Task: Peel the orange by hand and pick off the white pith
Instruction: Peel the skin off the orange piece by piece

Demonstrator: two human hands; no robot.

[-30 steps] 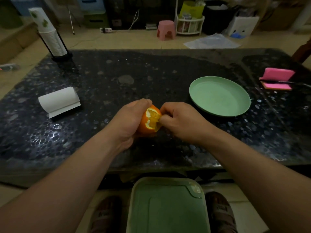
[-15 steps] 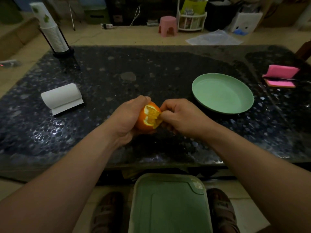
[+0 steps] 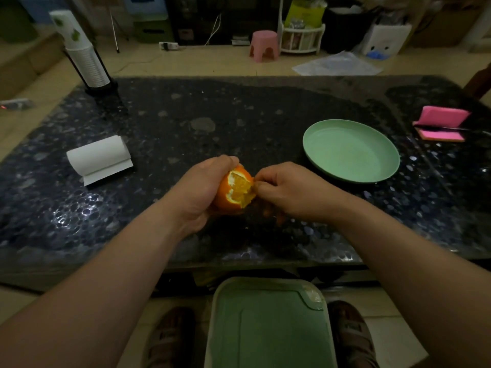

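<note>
the light was dim and much was hard to read. the left hand (image 3: pixel 200 188) had its fingers hidden behind the orange (image 3: pixel 235 193), and the right hand (image 3: pixel 291 191) had its fingertips tucked under its own knuckles, so whether they nipped peel or pith could not be made out. a smear of orange colour on the glossy table (image 3: pixel 239 115), just under the right hand, could have been fallen peel or only a reflection. both forearms ran out at the bottom corners of the view.

the left hand was curled round the orange from its left side, cupping it above the near middle of the table. the right hand was closed in a pinch, thumb against bent forefinger, touching the fruit's right edge. the orange faced the camera with a ragged patch of skin already gone, showing pale pith and flesh, while the rest still wore its peel.

a green plate (image 3: pixel 350 152) sat to the right of the hands, apart from them. a white paper roll (image 3: pixel 99 155) lay on its side to the left with its loose end flat on the table. a tilted stack of paper cups (image 3: pixel 85 59) stood at the far left corner, and a folded pink block (image 3: pixel 441 123) lay near the right edge, with a dark slim thing across it that was too small to name. below the table's near edge a green tray (image 3: pixel 268 328) lay on the floor between two sandalled feet (image 3: pixel 170 338). a pink stool (image 3: pixel 264 45) stood on the floor beyond the table.
</note>
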